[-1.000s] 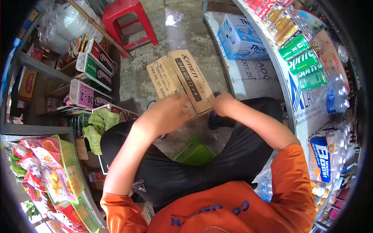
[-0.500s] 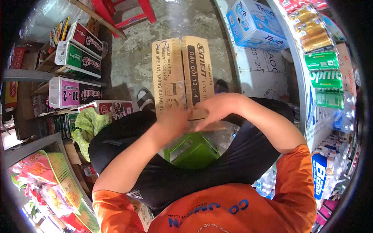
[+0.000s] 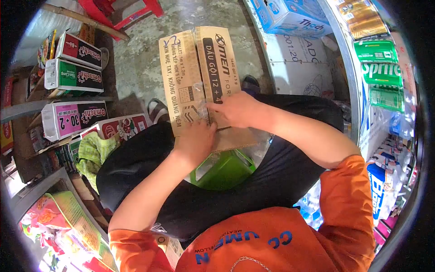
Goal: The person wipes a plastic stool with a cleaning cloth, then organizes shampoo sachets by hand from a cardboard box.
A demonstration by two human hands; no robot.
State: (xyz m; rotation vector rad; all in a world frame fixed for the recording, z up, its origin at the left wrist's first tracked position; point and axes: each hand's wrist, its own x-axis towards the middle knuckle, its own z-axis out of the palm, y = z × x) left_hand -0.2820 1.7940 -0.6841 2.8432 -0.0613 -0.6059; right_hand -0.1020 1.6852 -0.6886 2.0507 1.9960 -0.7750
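Note:
A brown cardboard box (image 3: 183, 72) printed "XMEN" stands between my knees, with two top flaps and a narrow gap between them. Clear tape shows near the gap at the box's near end. My left hand (image 3: 195, 136) lies on the near left corner of the box, its fingers bent over the cardboard. On the right flap near the gap rests my right hand (image 3: 238, 109), its index finger stretched toward the tape and thumb apart. The near edge of the box tilts over a green plastic stool (image 3: 224, 171).
Omachi boxes (image 3: 79, 75) fill the shelf at left, beside a yellow-green cloth (image 3: 97, 152). A red stool (image 3: 136, 13) stands at the back. Blue Thach boxes (image 3: 294, 18) and Sprite cans (image 3: 380, 68) line the right side. Snack packets (image 3: 50, 217) lie at lower left.
The view has shifted, and the box shows further left and higher. My left hand has moved down onto the box's near corner. My right hand has come closer to the gap, its fingers less spread.

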